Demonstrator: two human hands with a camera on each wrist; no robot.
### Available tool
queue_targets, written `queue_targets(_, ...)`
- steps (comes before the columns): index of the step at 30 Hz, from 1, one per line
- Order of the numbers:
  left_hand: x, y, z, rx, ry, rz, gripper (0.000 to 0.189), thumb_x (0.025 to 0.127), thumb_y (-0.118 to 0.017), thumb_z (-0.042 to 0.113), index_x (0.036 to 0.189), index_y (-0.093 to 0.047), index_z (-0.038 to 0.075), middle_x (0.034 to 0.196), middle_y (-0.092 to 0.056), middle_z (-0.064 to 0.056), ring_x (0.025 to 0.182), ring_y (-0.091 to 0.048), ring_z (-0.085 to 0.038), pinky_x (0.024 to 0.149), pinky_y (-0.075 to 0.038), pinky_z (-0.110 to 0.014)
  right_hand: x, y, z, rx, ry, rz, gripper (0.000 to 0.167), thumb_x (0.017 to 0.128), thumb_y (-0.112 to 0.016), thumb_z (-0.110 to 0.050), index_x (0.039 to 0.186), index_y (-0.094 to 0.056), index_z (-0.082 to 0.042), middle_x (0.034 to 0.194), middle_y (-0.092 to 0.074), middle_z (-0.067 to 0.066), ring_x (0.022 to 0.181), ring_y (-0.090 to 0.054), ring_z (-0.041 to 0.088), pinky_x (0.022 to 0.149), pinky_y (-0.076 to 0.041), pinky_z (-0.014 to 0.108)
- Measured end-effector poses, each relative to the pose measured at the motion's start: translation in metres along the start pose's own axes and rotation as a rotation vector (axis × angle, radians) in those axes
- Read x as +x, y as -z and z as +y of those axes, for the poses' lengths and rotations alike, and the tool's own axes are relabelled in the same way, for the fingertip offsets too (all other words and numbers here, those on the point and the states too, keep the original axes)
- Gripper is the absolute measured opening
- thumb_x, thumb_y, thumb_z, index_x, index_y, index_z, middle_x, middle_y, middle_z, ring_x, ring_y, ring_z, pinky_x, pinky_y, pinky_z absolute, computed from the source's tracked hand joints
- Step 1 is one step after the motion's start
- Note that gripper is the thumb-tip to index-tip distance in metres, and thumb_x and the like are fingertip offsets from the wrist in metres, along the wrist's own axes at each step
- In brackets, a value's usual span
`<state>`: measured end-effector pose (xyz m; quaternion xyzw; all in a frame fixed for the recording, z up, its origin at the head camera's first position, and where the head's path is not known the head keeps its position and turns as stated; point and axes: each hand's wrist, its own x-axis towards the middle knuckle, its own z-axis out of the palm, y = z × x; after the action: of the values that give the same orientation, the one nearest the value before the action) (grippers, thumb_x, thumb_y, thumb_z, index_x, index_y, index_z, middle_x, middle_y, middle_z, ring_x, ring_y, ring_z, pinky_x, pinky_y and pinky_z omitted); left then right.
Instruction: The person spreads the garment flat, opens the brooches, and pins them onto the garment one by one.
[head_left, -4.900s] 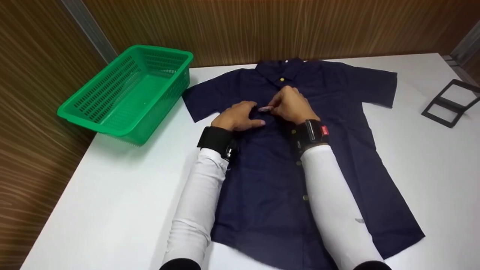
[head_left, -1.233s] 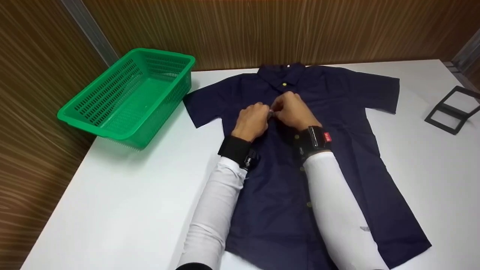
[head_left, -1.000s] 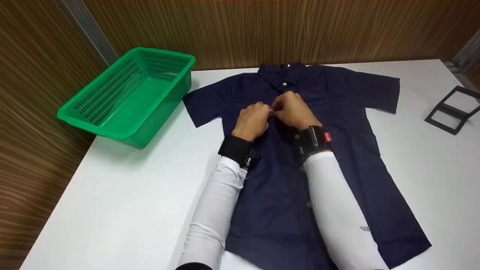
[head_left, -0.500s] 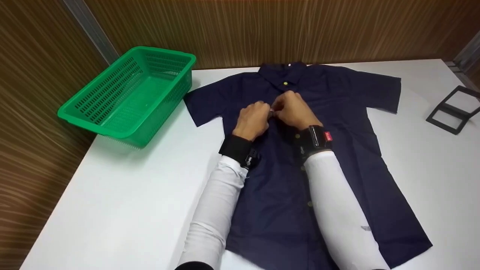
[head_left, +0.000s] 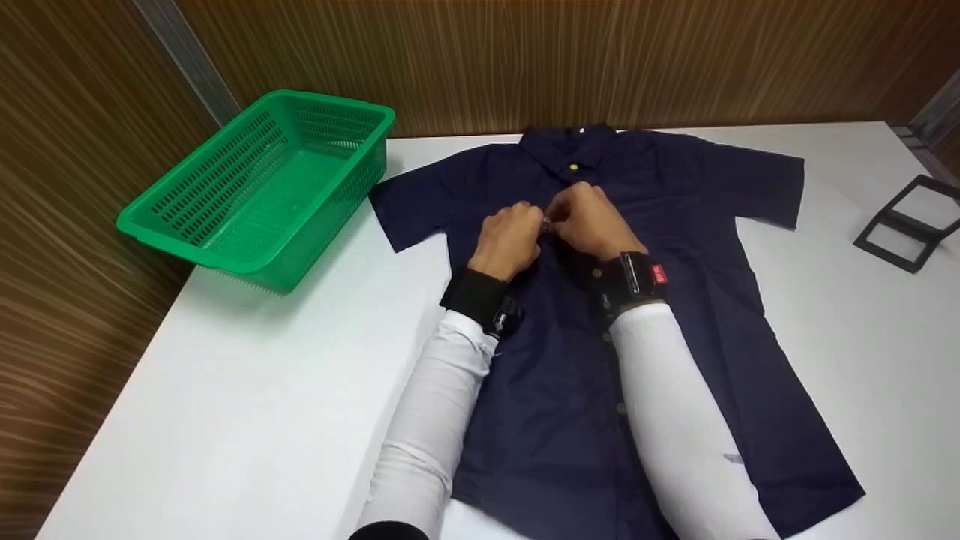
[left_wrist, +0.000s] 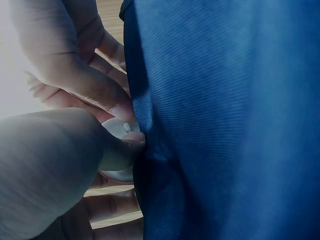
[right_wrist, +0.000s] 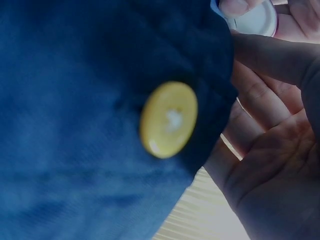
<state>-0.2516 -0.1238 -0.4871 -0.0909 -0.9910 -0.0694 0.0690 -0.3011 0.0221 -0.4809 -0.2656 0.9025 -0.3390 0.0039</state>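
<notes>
A navy short-sleeved shirt [head_left: 540, 420] lies spread on the table, front side up. Over its chest, both hands meet at a small round pin badge [head_left: 545, 224]. In the left wrist view the white back of the badge [left_wrist: 114, 127] and a small clasp show against a raised fold of shirt cloth. The left hand [head_left: 508, 238] pinches badge and cloth, its thumb over the back. From the other side the right hand [head_left: 594, 219] pinches the badge, fingers curled. A yellow shirt button [right_wrist: 169, 120] stands large in the right wrist view. Fingers hide whether the pin pierces the cloth.
A green perforated basket [head_left: 274, 259] stands on the table's left side, near the shirt's sleeve. At the far right is a black folding frame [head_left: 900, 225]. Wood-patterned panels [head_left: 480, 64] rise behind the white table [head_left: 247, 405] and on the left.
Nearly five seconds ago the left hand rested on the shirt, apart from the badge in the right hand. It has since moved right and pinches there too. The last second shows almost no motion.
</notes>
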Motion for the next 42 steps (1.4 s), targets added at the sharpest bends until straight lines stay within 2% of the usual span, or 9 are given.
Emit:
queue_targets(19,0.0006,0.0004,0.001,0.002,0.037,-0.027,0.017,0.1,-0.062,0.014,0.112,-0.073,0.007,0.115,-0.073,-0.011,0.105,-0.073,-0.032,0.088,-0.06,-0.05,0.0016,-0.0011,-0.0017,0.014,-0.014,-0.013,0.012,0.085,-0.075,-0.004,0.095,-0.079,0.0,0.098,-0.079,0.018,0.094,-0.073,0.03,0.088,-0.055,0.045)
queue_targets(30,0.0005,0.0007,0.002,0.001,0.039,-0.028,0.015,0.097,-0.063,0.009,0.107,-0.074,0.006,0.112,-0.073,-0.011,0.103,-0.074,-0.032,0.085,-0.061,-0.049,0.0001,-0.0008,-0.0014,0.022,-0.012,-0.014,0.01,0.086,-0.076,-0.007,0.094,-0.08,-0.001,0.097,-0.08,0.016,0.094,-0.073,0.028,0.088,-0.054,0.043)
queue_targets(42,0.0004,0.0006,0.0039,-0.002,0.038,-0.027,0.015,0.097,-0.064,0.01,0.109,-0.073,0.006,0.113,-0.073,-0.012,0.103,-0.073,-0.033,0.086,-0.061,-0.049,-0.0006,-0.0001,-0.002,-0.002,-0.009,-0.01,0.01,0.086,-0.076,-0.007,0.093,-0.08,-0.001,0.096,-0.079,0.016,0.091,-0.072,0.028,0.086,-0.054,0.043)
